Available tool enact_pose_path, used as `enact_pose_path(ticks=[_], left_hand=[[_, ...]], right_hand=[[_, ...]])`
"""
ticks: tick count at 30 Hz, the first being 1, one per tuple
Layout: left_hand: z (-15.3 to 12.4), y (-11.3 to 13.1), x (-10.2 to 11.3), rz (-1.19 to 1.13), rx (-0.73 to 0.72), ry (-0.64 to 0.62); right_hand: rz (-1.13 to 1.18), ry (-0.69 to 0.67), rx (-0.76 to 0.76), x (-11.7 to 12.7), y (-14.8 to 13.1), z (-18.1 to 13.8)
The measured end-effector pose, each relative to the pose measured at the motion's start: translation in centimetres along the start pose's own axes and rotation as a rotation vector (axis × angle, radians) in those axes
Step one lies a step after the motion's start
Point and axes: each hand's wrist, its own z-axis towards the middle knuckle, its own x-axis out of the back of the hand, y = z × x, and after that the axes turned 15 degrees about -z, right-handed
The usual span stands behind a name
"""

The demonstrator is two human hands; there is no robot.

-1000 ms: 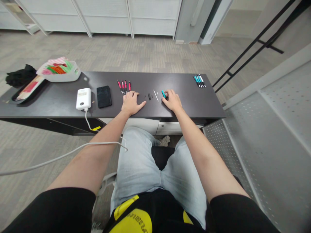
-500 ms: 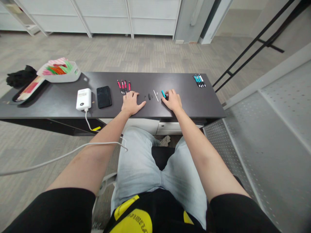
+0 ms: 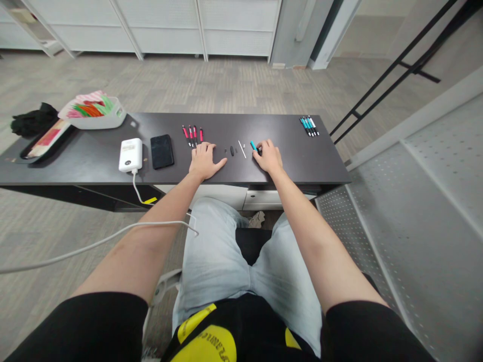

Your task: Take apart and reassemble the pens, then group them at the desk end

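My left hand (image 3: pixel 203 160) lies palm down on the dark desk, thumb spread to the right, holding nothing. Just beyond its fingertips are several red pens (image 3: pixel 191 134) with black grips. My right hand (image 3: pixel 269 155) rests on the desk with fingers curled around a teal pen barrel (image 3: pixel 254 146); its lower, dark end is partly hidden by the fingers. Between the hands lie a thin white refill (image 3: pixel 242 149), a black grip piece (image 3: pixel 232 150) and other tiny parts, too small to make out.
Left on the desk (image 3: pixel 226 123) are a black phone (image 3: pixel 162 151), a white power bank (image 3: pixel 130 155) with a cable, a white basket (image 3: pixel 103 122) of colourful items, a black tray (image 3: pixel 33 158) and a black cloth bundle (image 3: pixel 33 119). Several teal and white pens (image 3: pixel 309 126) lie far right.
Both hands stay almost where they were, with the right hand still at the teal barrel. The view has shifted very slightly.
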Motion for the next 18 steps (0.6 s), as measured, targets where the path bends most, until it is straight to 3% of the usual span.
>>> enact_pose_path(ticks=[10,18], left_hand=[[-0.1,0.2,0.2,0.000,0.005,-0.004],[0.0,0.1,0.1,0.012,-0.003,-0.004]], right_hand=[[0.021,-0.032,-0.032,0.4,-0.2,0.1],[0.211,0.057,-0.049,-0.4,0.7,0.7]])
